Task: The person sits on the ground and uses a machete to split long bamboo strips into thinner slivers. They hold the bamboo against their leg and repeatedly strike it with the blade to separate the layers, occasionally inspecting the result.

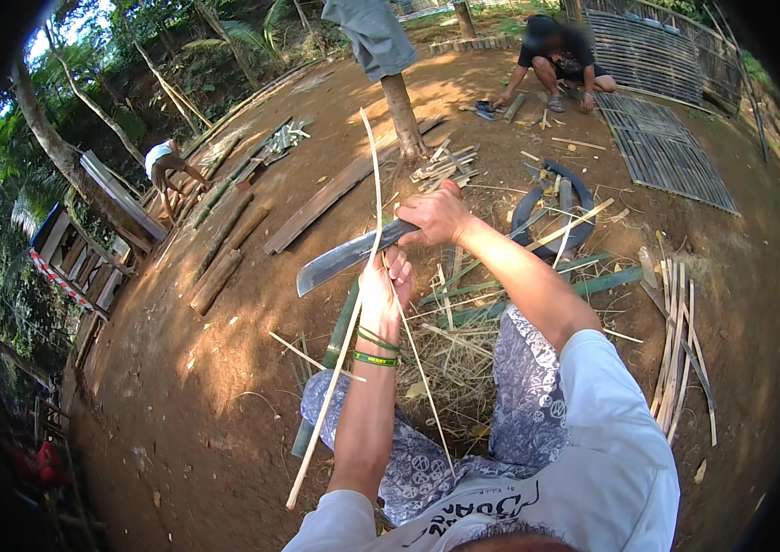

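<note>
My right hand [441, 215] is closed round the handle of a machete [336, 261], its broad dark blade pointing left. Just below it, my left hand [384, 283] is closed on a long, thin bamboo strip [345, 350] that runs from above the blade down past my left forearm. The blade lies across this strip, right above my left fingers. A second, finer strip [419, 366] hangs from beside the left hand toward my lap. Whether the two strips are still joined is hidden by the fingers.
Split bamboo strips [675, 342] lie at my right. Shavings [452, 354] and green bamboo pieces [606, 281] lie between and beyond my knees, near a black ring [583, 207]. A tree trunk [403, 120] stands ahead. One person [557, 63] squats far right; another [167, 173] bends far left.
</note>
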{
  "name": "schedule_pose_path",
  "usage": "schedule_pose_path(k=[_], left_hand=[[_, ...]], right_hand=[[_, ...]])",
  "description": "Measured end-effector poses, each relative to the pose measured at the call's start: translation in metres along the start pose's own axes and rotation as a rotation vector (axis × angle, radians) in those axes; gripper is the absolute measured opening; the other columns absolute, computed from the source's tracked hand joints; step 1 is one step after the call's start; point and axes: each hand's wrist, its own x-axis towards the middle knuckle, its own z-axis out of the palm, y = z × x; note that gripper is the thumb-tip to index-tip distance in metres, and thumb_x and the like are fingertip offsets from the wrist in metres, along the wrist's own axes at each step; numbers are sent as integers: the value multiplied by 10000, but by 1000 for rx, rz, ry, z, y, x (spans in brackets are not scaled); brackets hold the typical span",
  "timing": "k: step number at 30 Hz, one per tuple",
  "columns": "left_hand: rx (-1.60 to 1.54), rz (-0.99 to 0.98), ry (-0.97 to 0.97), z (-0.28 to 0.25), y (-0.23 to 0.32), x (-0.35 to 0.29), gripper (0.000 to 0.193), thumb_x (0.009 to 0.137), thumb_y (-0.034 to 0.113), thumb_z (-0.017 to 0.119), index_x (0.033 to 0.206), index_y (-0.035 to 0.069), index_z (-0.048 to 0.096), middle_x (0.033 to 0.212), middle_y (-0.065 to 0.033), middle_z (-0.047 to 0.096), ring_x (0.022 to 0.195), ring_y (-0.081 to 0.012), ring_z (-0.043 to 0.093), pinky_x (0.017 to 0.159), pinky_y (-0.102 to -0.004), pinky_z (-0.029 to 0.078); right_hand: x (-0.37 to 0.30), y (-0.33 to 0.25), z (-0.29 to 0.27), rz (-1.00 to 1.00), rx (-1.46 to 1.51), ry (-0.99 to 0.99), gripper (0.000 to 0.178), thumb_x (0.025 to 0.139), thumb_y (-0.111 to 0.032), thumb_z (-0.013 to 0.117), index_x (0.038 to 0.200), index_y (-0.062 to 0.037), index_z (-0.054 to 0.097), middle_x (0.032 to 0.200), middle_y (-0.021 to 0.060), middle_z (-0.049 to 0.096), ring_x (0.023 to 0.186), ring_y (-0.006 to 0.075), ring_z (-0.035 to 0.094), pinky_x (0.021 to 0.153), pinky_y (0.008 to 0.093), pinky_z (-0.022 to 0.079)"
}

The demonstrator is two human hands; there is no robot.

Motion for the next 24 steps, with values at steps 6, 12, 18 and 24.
schedule_pose_path(k=[6, 12, 18, 24], left_hand=[[72, 22, 81, -23, 14, -5, 276, 1075, 252, 408, 856, 95, 469, 595, 42, 318, 475, -76, 314, 453, -227, 301], [309, 144, 204, -59, 40, -95, 288, 1071, 333, 444, 864, 133, 463, 612, 34, 349, 486, -77, 346, 433, -230, 287], [549, 256, 208, -64, 51, -60, 281, 1069, 347, 456, 900, 124, 477, 615, 46, 385, 481, -55, 313, 426, -223, 266], [884, 491, 124, -34, 53, -10, 238, 1076, 296, 448, 930, 109, 470, 641, 65, 359, 504, -28, 302, 434, -216, 289]], right_hand=[[6, -8, 21, -16, 14, -47, 563, 919, -664, 470, 827, -117, 569, 673, 83, 602, 614, 289, 671, 550, 428, 520], [-46, 126, -65, 1054, -14, 461, 566, 1049, -463, 367, 990, -21, 715, 871, 208, 721, 808, 408, 703, 680, 463, 525], [-26, 105, -75, 1250, 147, 123, 770, 925, -731, 387, 943, -62, 767, 909, 225, 724, 1003, 396, 676, 900, 453, 486], [-53, 153, -76, 1449, 194, -135, 873, 865, -776, 452, 959, 45, 733, 872, 277, 704, 905, 330, 707, 783, 415, 517]])
